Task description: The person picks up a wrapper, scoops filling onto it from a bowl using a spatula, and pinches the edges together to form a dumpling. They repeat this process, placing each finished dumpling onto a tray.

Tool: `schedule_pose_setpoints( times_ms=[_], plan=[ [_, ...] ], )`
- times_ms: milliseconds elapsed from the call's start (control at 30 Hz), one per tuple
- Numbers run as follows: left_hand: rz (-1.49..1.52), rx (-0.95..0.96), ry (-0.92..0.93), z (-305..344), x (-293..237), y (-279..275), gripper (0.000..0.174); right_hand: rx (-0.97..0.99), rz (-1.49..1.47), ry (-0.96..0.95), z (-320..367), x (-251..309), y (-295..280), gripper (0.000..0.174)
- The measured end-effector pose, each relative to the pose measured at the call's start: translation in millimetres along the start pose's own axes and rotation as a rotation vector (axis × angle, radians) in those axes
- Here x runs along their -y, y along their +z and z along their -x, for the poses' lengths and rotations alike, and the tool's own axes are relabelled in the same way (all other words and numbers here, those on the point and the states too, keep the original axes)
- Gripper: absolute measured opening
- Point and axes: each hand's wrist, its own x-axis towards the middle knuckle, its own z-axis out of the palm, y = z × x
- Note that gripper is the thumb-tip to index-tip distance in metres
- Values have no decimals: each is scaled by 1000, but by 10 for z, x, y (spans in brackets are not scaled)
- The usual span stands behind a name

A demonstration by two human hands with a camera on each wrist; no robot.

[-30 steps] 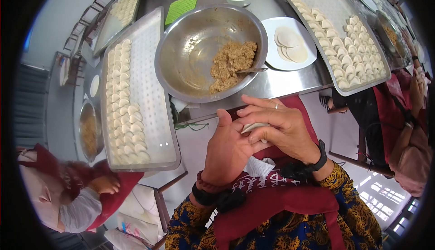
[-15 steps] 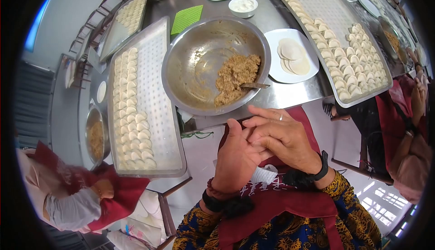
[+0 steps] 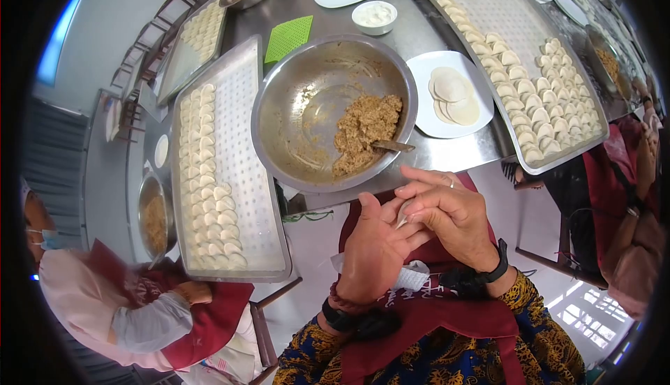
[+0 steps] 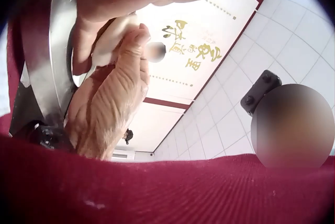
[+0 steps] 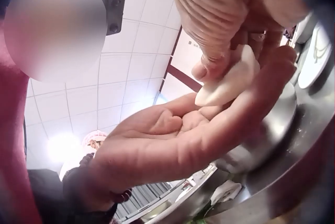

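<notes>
Here, a dumpling (image 5: 233,84) juts from the right grip (image 3: 453,219).

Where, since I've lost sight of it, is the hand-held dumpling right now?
In the head view, the dumpling is right of centre, between the left hand and the right hand, just below the large metal bowl.

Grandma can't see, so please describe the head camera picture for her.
A person's right hand pinches a pale dumpling against the left hand, near a metal bowl of brown filling. Trays on both sides hold more dumplings.
</notes>
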Motion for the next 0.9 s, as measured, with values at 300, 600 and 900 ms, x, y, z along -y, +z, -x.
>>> schedule_pose_setpoints(
  times_ms=[300, 600, 900],
  plan=[
    [-26, -9, -30, -13, -25, 27, 80, 39, -68, 56, -4, -19, -52, 16],
    [18, -65, 70, -51, 31, 120, 74, -34, -277, 144, 41, -80, -13, 11],
    [69, 1, 107, -48, 49, 45, 76, -8, -49, 15, -37, -59, -43, 15]
  ],
)
